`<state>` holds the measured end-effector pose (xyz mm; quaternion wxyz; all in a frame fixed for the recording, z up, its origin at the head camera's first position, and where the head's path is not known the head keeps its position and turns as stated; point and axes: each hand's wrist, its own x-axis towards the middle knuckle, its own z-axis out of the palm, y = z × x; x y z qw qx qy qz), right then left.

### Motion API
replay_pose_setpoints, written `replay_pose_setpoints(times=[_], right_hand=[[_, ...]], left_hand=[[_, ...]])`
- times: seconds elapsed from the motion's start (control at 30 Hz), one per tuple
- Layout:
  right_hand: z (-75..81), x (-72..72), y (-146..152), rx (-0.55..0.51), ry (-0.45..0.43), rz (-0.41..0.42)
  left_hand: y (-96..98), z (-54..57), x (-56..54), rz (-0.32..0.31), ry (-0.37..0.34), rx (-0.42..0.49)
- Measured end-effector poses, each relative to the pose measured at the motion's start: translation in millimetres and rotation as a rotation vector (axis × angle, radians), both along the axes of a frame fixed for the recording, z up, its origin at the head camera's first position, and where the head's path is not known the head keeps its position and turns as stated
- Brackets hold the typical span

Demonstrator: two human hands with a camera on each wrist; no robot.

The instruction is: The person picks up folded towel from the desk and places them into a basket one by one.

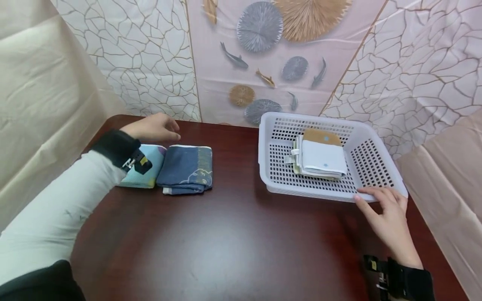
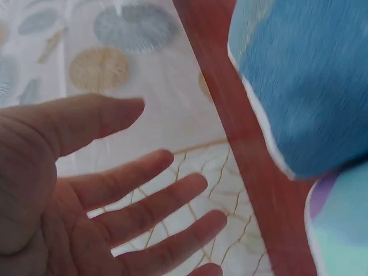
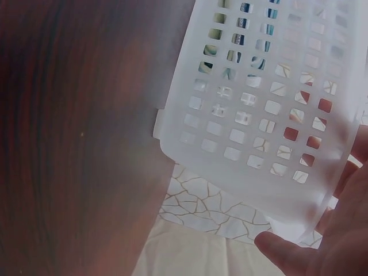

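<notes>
My left hand (image 1: 154,126) is over the far side of two folded towels, fingers spread and loosely bent, holding nothing. Beneath the wrist lies the light turquoise towel (image 1: 144,167); beside it is the dark blue towel (image 1: 184,169) with a patterned border. Both edges show in the left wrist view, apart from the fingers. My right hand (image 1: 388,209) holds the near right corner of a white plastic basket (image 1: 293,191), fingers over the rim and thumb outside. In the right wrist view, reddish fingers show through the basket's holes. Folded white cloth (image 1: 324,156) lies inside.
A brown piece (image 1: 321,136) pokes out behind the white cloth in the basket. The dark red wooden table (image 1: 226,246) meets a patterned backdrop (image 1: 226,83) at its far edge. Pale cloth hangs along both sides.
</notes>
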<state>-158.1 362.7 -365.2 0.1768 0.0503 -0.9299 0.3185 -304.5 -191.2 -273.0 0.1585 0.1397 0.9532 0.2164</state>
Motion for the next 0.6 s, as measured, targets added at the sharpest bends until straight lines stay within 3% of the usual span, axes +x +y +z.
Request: replay_pose_setpoints(times=[0.13, 0.27, 0.6], right_hand=[[-2.9, -0.1, -0.1, -0.001, 0.009, -0.016], [-4.2, 0.8, 1.0, 0.005, 0.034, -0.017], [-6.0, -0.8, -2.4, -0.021, 0.029, -0.047]], left_hand=[[0.3, -2.6, -17.0, -0.084, 0.007, -0.08], [1.4, -13.8, -25.9, -0.137, -0.039, -0.122], [6.6, -36.8, -30.5, -0.111, -0.161, -0.143]])
